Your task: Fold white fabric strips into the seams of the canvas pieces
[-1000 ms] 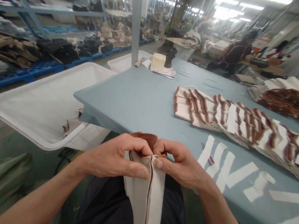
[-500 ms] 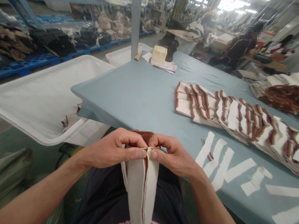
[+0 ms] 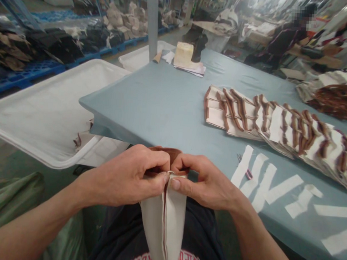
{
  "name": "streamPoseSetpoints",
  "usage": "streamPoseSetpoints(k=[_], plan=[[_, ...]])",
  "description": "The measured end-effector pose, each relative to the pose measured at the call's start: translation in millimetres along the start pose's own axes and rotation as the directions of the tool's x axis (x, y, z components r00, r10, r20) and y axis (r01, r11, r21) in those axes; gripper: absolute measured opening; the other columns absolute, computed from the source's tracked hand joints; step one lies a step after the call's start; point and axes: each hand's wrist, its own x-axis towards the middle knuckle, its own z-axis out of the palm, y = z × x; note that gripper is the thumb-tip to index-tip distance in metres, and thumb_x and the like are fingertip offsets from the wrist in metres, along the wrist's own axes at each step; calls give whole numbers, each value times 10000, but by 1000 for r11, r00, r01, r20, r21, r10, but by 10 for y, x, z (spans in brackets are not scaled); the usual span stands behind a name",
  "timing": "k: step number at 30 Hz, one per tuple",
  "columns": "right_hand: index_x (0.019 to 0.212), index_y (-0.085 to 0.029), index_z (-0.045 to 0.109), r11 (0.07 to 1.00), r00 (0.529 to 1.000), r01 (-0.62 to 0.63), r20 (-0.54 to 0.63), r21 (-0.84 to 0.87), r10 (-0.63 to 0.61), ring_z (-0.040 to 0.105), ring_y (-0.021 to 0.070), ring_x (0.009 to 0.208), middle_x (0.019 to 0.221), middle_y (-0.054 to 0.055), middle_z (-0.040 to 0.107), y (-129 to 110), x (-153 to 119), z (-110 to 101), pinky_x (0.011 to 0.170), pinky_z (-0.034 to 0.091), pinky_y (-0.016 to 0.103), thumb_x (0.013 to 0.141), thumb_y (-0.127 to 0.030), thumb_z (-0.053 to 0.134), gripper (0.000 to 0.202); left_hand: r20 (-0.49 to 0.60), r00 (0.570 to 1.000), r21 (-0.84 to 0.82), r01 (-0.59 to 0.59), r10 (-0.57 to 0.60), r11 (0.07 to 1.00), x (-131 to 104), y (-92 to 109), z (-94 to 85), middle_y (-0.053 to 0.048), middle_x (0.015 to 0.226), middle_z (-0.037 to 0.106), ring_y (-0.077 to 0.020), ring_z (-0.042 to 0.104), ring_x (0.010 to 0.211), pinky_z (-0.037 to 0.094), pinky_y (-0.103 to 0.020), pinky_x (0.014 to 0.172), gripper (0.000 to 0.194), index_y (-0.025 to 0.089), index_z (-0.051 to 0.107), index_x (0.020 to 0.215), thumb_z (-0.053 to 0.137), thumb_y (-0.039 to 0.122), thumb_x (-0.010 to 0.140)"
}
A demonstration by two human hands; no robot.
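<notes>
Between my two hands is an off-white sewn fabric piece (image 3: 175, 215) with brown lining and a seam running down its middle. It hangs in front of my dark shirt, close to the table's front edge. My left hand (image 3: 143, 175) pinches its top edge on the left of the seam, thumb against forefinger. On the other side of the seam, my right hand (image 3: 198, 180) grips the same edge, thumb laid along the front. The two thumb tips almost meet. My fingers hide part of the brown inside.
A blue-grey covered table (image 3: 145, 105) lies ahead. On it are a row of off-white and brown sewn pieces (image 3: 275, 121), white strips (image 3: 263, 185), small snips (image 3: 248, 172) and a yellowish block (image 3: 183, 54). A white bin (image 3: 56, 81) stands left; a person (image 3: 288, 39) sits far right.
My left hand has turned slightly, its fingers curling further over the edge. The fabric's top has spread a little wider at the seam. The view has shifted slightly.
</notes>
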Motion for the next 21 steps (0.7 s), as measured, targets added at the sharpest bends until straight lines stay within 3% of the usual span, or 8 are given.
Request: streamPoseSetpoints(k=[3, 7, 10, 14, 21], plan=[[743, -191, 548, 1000, 1000, 3, -19, -30, -3, 411, 98, 646, 701, -59, 482, -42, 11, 32, 591, 332, 239, 898, -541, 770, 443, -31, 999, -192, 3, -9, 981, -44, -33, 82, 79, 604, 435, -80, 373, 546, 290, -200, 495, 213, 201, 471, 660, 539, 210, 862], [709, -186, 538, 999, 999, -36, 35, 21, 36, 389, 84, 608, 658, -72, 447, -61, 21, 107, 545, 304, 225, 886, -524, 781, 452, 5, 997, -482, 68, -75, 874, -136, -116, 177, 65, 618, 450, -86, 392, 531, 307, -201, 472, 285, 208, 464, 666, 582, 314, 903], [698, -190, 523, 994, 994, -73, 86, 77, 67, 365, 80, 578, 632, -76, 420, -48, 37, 151, 513, 277, 222, 885, -550, 772, 476, 9, 996, -579, 74, -85, 812, -189, -164, 190, 50, 625, 488, -90, 414, 518, 319, -204, 463, 333, 204, 485, 674, 604, 382, 929], [719, -192, 550, 999, 995, -47, 88, 19, 45, 365, 82, 562, 629, -75, 420, -56, 60, 140, 510, 264, 225, 917, -533, 735, 435, -17, 998, -419, 42, -54, 907, -220, -169, 78, 20, 673, 577, -113, 510, 601, 397, -214, 549, 294, 180, 591, 693, 597, 320, 951], [699, -186, 530, 947, 996, 77, 70, -311, -58, 330, 68, 545, 610, -89, 419, -149, 89, 99, 549, 206, 259, 946, -262, 717, 319, 198, 980, -77, 17, -2, 997, -172, -78, -314, 7, 740, 747, -120, 655, 653, 451, -206, 620, 209, 181, 759, 880, 607, 270, 993]])
